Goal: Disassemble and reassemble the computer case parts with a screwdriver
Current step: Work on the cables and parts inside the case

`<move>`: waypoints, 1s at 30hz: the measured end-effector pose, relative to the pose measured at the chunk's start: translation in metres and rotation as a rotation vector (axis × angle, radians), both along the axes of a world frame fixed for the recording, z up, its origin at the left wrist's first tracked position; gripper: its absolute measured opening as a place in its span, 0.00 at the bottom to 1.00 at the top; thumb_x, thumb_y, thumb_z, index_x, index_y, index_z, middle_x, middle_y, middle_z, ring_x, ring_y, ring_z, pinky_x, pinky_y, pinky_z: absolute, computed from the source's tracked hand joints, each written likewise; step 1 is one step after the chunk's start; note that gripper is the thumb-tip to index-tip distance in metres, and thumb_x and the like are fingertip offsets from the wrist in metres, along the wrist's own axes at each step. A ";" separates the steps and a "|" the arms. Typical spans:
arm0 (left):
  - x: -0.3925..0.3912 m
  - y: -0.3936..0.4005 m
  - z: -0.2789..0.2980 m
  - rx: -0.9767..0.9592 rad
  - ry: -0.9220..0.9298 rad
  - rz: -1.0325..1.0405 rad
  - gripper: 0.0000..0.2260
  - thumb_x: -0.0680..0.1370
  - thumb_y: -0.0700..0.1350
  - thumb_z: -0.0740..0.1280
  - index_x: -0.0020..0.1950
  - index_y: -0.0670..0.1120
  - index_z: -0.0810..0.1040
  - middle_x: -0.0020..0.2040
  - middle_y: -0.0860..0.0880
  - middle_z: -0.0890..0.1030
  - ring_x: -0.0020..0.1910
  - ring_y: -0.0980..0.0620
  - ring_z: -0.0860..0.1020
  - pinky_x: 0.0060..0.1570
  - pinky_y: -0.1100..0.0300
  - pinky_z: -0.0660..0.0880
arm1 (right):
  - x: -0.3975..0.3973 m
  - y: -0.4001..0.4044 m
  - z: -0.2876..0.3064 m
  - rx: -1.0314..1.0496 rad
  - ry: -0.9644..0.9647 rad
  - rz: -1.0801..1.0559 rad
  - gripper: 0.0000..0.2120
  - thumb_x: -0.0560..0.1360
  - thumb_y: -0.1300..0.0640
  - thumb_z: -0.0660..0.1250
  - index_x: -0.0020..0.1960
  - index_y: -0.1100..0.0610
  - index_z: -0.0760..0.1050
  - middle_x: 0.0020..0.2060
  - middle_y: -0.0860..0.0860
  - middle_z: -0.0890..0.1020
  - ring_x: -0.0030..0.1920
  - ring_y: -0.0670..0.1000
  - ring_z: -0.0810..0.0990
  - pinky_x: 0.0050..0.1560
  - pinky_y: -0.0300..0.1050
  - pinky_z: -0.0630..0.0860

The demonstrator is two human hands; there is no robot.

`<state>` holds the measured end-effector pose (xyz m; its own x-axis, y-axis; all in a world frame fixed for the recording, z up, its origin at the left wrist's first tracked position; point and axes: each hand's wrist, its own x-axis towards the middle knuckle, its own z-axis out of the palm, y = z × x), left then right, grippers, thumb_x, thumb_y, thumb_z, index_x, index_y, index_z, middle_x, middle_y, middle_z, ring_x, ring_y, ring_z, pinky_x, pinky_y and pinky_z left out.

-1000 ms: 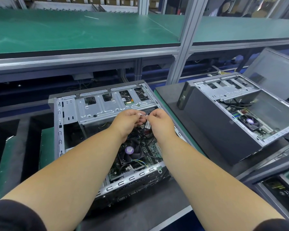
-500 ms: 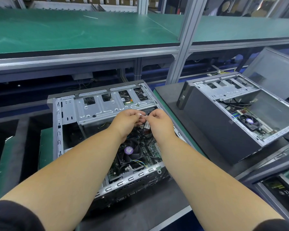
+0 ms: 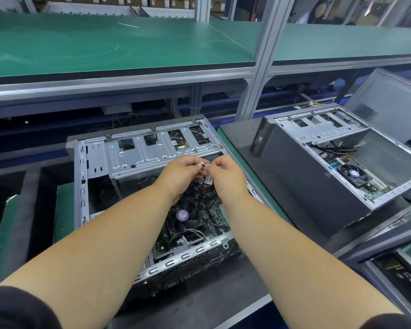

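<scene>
An open computer case (image 3: 95,162) lies on its side in front of me, its drive cage at the far end and a black fan (image 3: 183,216) on the green board inside. Above the board, my left hand (image 3: 179,173) and my right hand (image 3: 226,172) meet fingertip to fingertip. Both pinch a small white connector (image 3: 203,165) between them. Black cables run down from under the hands into the case. No screwdriver is in view.
A second open case (image 3: 294,176) stands to the right on a dark mat, with a grey side panel (image 3: 389,103) leaning behind it. A green shelf (image 3: 105,48) on aluminium posts overhangs the far side. Another person sits far off at the top right.
Both hands hold the same spot above the board, still pinching the white connector. Only slight finger shifts show.
</scene>
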<state>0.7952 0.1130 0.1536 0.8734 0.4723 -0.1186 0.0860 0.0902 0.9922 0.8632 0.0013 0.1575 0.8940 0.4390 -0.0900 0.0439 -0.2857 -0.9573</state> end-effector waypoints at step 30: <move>-0.006 0.003 0.002 0.002 0.071 0.083 0.08 0.78 0.36 0.68 0.46 0.46 0.86 0.43 0.44 0.86 0.42 0.49 0.82 0.48 0.59 0.81 | -0.011 0.004 0.010 -0.341 -0.491 0.102 0.06 0.77 0.58 0.68 0.49 0.52 0.71 0.40 0.50 0.77 0.38 0.52 0.76 0.36 0.45 0.73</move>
<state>0.7893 0.1158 0.1561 0.8208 0.5430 -0.1776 0.1480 0.0981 0.9841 0.8519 0.0051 0.1671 0.8215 0.5438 0.1714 0.5005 -0.5438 -0.6737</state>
